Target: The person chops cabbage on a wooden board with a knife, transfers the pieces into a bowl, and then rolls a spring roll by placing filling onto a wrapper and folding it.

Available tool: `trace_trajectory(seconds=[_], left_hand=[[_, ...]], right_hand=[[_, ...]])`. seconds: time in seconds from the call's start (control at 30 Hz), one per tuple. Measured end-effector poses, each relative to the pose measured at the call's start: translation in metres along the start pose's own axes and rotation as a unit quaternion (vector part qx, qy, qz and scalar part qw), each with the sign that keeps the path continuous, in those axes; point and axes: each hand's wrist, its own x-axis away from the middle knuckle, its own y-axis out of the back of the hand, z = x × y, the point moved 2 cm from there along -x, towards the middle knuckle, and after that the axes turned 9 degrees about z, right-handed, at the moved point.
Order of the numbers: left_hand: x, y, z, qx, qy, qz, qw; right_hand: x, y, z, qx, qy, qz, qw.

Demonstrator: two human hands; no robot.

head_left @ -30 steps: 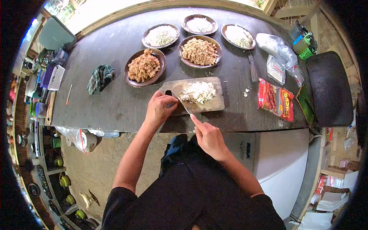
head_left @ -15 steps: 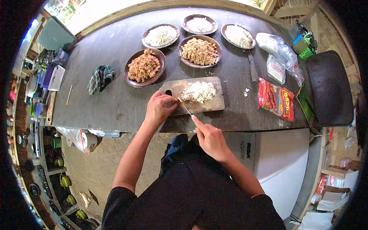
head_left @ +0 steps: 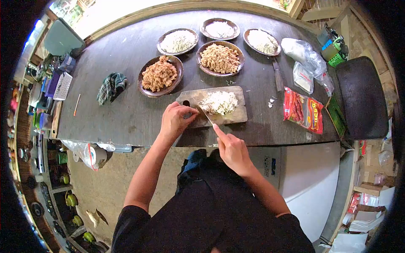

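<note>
A wooden cutting board (head_left: pixel 236 116) lies near the table's front edge, with a heap of pale, finely chopped pieces (head_left: pixel 220 102) on it. My right hand (head_left: pixel 232 149) grips a knife (head_left: pixel 207 116) by its handle, index finger stretched along it, blade angled up and left over the board. My left hand (head_left: pixel 177 118) is closed in a pinch at the board's left end, fingertips close to the blade. Whatever lies between those fingertips is too small to make out.
Beyond the board stand brown plates, two with brown crumbly food (head_left: pixel 159 76) and several with white shreds (head_left: pixel 178 41). A checked cloth (head_left: pixel 112 88) lies left. Right are another knife (head_left: pixel 278 78), a red packet (head_left: pixel 303 110) and plastic bags (head_left: pixel 306 55).
The knife blade has shifted slightly, and my right hand has moved a little to the right. My left hand stays at the board's left end, still pinched.
</note>
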Motion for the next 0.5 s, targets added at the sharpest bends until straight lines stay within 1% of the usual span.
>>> trace_trajectory(seconds=[0.13,0.23,0.33,0.5], left_hand=[[0.0,-0.001,0.001,0.001,-0.002,0.002,1.0],[0.0,-0.002,0.004,-0.001,-0.004,0.007,1.0],[0.001,-0.004,0.006,-0.005,-0.004,0.012,1.0],[0.002,-0.004,0.003,-0.017,-0.014,0.006,1.0]], right_hand=[[0.008,0.003,0.001,-0.026,0.018,0.001,1.0],[0.007,-0.001,0.005,-0.038,0.024,0.02,0.999],[0.004,-0.003,0.006,-0.029,0.021,0.016,0.999],[-0.004,-0.003,0.009,0.031,-0.001,0.022,0.999]])
